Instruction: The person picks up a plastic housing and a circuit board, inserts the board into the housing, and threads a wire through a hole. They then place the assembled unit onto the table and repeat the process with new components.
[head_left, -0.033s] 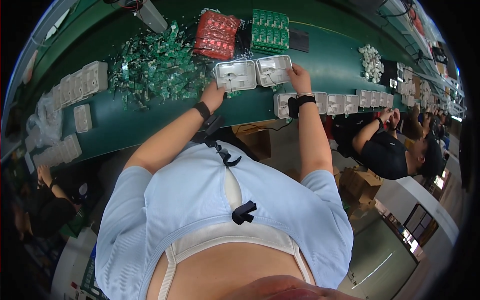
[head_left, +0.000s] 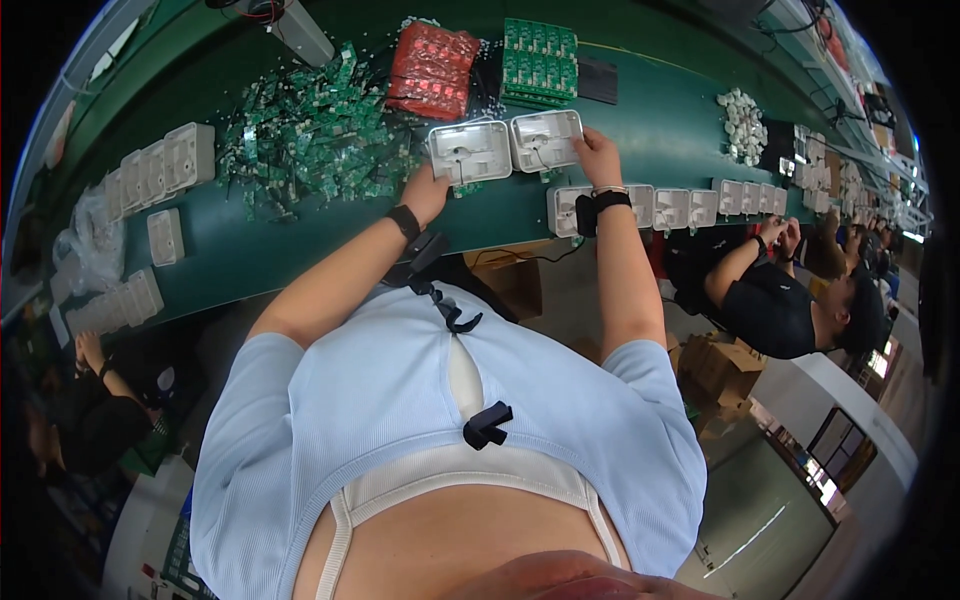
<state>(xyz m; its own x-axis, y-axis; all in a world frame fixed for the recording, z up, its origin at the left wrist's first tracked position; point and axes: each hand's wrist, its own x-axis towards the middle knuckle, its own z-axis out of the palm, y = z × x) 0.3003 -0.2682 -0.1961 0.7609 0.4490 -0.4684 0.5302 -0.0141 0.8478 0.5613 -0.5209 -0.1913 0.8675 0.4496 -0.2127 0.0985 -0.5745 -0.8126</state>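
Note:
Two white plastic housings sit side by side over the green bench, their hollow insides facing up, each with a dark wire inside. My left hand (head_left: 427, 196) grips the lower left corner of the left housing (head_left: 488, 165). At the right edge of the right housing (head_left: 548, 126), my right hand (head_left: 600, 160) holds on with fingers and thumb. The housings are close together at their inner edges. Bits of green circuit board (head_left: 467, 188) show just below them. The fingertips behind the housings are partly hidden.
A heap of small green circuit boards (head_left: 310, 140) lies left, with a red bubble-wrap bundle (head_left: 432, 70) and stacked green board panels (head_left: 540, 60) behind. More white housings stand in a row at right (head_left: 672, 208) and at left (head_left: 160, 170). Co-workers (head_left: 790, 310) sit along the bench.

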